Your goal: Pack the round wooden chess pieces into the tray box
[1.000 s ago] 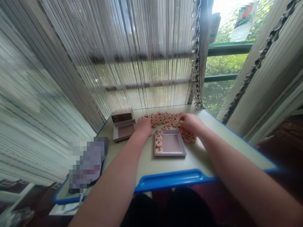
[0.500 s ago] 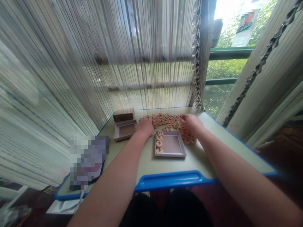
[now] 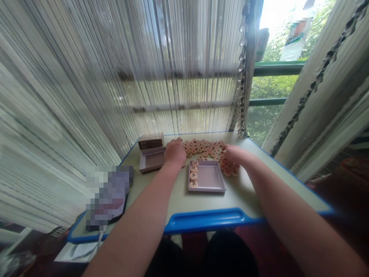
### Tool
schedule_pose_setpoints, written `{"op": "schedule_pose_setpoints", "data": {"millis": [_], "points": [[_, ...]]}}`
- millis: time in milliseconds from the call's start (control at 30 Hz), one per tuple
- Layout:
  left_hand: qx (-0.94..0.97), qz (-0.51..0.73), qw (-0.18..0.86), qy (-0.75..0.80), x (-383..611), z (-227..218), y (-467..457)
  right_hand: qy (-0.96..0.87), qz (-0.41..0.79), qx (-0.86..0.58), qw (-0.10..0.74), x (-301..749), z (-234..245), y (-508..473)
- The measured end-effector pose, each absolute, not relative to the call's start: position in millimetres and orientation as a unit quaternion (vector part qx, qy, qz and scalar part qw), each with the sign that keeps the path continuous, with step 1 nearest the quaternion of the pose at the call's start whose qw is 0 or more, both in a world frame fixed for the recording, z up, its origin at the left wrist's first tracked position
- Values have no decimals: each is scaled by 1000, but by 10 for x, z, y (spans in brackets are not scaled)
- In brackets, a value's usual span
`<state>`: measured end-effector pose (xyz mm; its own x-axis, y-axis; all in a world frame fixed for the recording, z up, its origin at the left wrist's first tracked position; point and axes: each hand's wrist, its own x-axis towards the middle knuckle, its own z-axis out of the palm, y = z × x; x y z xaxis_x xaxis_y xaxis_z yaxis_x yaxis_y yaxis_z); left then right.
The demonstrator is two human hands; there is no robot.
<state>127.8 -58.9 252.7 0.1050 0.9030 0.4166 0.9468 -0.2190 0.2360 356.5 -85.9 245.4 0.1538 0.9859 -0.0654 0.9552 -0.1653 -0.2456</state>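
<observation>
Several round wooden game pieces [image 3: 205,149] with red or dark marks lie spread over the far part of a pale table [image 3: 248,192]. A shallow grey box tray [image 3: 210,178] sits nearer me, with three pieces [image 3: 193,174] lined along its left wall. My left hand [image 3: 174,152] rests knuckles-up at the left edge of the spread, fingers curled down onto the pieces. My right hand [image 3: 235,155] lies over the right side of the spread, fingers bent onto pieces. What either hand grips is hidden.
A second grey tray [image 3: 152,161] lies left of my left hand, with a brown folded board [image 3: 150,140] behind it. A pixelated dark object [image 3: 106,196] lies at the table's left. The blue rim [image 3: 207,219] runs along the front. Striped curtains and a window stand behind.
My left hand has slid a little farther away, to the spread's upper left. My right hand has drawn back toward me and to the right. The view has shifted slightly.
</observation>
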Motion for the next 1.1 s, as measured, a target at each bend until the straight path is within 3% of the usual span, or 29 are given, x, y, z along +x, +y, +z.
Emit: {"op": "schedule_pose_setpoints", "data": {"millis": [400,733,967,1100], "points": [[-713,-67,-42,-696,1328,2701,-724,-673,46,-737,40,3513,2557,-961],[-804,-117,-10,-583,1375,2624,-735,-711,40,-700,54,3484,2489,-963],[-792,-128,-71,-593,1307,2610,-658,-703,90,-699,90,3517,2485,-892],[-763,-120,-202,-602,1248,2686,-678,-701,90,-694,140,3496,2502,-901]]}}
